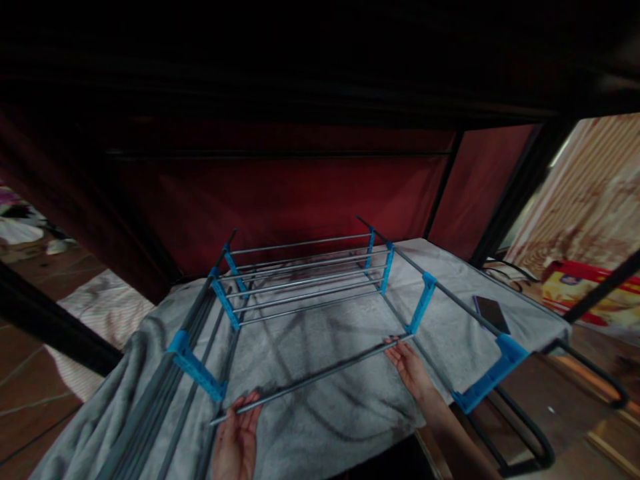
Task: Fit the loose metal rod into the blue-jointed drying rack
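A partly assembled rack of grey metal tubes and blue plastic brackets lies on a grey cloth (320, 353). Across the near side runs a loose-ended grey tube (320, 381). My left hand (236, 433) is closed on its left end, thumb over the top, just below a blue bracket (197, 375). My right hand (407, 365) has its fingers closed around the tube near its other end. That end meets the foot of a right-hand blue bracket (421, 303); whether it is seated there I cannot tell. Several crossbars (310, 287) span the farther brackets.
Several spare tubes (150, 407) lie along the left. Another blue bracket (493, 373) projects at the near right. A phone (491, 313) rests on the cloth at right. Dark posts and a red panel (300, 200) enclose the space; a red-yellow box (595, 290) stands beyond.
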`<action>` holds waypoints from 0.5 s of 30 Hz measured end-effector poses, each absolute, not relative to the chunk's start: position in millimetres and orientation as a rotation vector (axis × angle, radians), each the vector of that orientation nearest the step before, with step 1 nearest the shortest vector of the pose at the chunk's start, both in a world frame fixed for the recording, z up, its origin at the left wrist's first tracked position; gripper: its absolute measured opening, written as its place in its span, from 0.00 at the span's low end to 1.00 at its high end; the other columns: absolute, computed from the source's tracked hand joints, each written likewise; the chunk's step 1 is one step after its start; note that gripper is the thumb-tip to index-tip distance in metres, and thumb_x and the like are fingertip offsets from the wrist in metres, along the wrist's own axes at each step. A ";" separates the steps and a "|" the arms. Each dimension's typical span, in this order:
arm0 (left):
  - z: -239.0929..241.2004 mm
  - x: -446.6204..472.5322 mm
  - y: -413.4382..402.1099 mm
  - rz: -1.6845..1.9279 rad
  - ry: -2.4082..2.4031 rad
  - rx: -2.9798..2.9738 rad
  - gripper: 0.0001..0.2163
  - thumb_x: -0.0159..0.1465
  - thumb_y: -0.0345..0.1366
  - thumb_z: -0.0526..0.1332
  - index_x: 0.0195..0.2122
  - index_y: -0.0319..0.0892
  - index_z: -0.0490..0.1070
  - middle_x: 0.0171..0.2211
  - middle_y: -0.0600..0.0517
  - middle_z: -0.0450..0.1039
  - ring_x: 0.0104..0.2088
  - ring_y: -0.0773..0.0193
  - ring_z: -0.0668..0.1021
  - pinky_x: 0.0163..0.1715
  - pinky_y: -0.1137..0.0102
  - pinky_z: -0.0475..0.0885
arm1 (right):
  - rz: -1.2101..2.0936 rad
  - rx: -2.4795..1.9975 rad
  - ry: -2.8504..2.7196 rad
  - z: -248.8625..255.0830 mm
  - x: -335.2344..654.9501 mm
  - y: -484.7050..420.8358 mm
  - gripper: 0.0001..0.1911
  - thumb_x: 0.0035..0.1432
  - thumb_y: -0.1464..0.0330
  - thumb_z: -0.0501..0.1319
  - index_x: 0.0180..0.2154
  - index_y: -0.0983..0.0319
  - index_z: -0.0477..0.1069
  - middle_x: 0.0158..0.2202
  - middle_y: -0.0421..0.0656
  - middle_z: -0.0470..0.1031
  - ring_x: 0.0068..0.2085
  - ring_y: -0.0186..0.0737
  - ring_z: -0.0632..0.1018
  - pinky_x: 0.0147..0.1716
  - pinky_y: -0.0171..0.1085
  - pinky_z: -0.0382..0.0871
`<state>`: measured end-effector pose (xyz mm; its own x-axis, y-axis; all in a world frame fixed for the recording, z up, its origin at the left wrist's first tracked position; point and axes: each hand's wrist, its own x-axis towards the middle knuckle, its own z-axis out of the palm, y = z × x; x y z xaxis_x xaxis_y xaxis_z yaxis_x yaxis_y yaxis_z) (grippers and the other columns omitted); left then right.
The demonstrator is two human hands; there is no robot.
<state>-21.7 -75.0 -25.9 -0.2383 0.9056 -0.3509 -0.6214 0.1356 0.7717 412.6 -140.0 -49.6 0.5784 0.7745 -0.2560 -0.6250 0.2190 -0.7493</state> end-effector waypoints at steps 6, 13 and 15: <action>-43.6 -29.6 -69.1 1.459 1.079 0.385 0.22 0.50 0.56 0.77 0.36 0.45 0.82 0.40 0.47 0.86 0.51 0.48 0.85 0.56 0.57 0.81 | 0.933 -0.944 -0.170 -54.5 412.7 -139.6 0.17 0.46 0.59 0.79 0.35 0.55 0.78 0.43 0.45 0.85 0.47 0.51 0.85 0.51 0.50 0.82; -66.4 -40.7 -57.2 1.435 1.111 0.389 0.21 0.46 0.58 0.77 0.31 0.49 0.79 0.39 0.50 0.86 0.55 0.45 0.83 0.60 0.53 0.78 | 0.936 -0.954 -0.197 -48.4 408.8 -138.2 0.18 0.47 0.57 0.79 0.37 0.54 0.79 0.41 0.46 0.85 0.48 0.53 0.85 0.53 0.52 0.81; -71.9 -44.5 -54.4 1.415 1.127 0.397 0.21 0.46 0.60 0.76 0.31 0.51 0.79 0.39 0.50 0.85 0.57 0.43 0.82 0.62 0.50 0.76 | 0.938 -0.965 -0.196 -46.9 407.8 -137.6 0.18 0.47 0.57 0.79 0.36 0.55 0.79 0.41 0.47 0.85 0.47 0.52 0.85 0.53 0.51 0.81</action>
<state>-44.5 -54.4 -71.9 -0.2189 0.9006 -0.3756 -0.5672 0.1957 0.8000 407.8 -137.6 -46.9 0.6073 0.7554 -0.2460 -0.5938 0.2259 -0.7722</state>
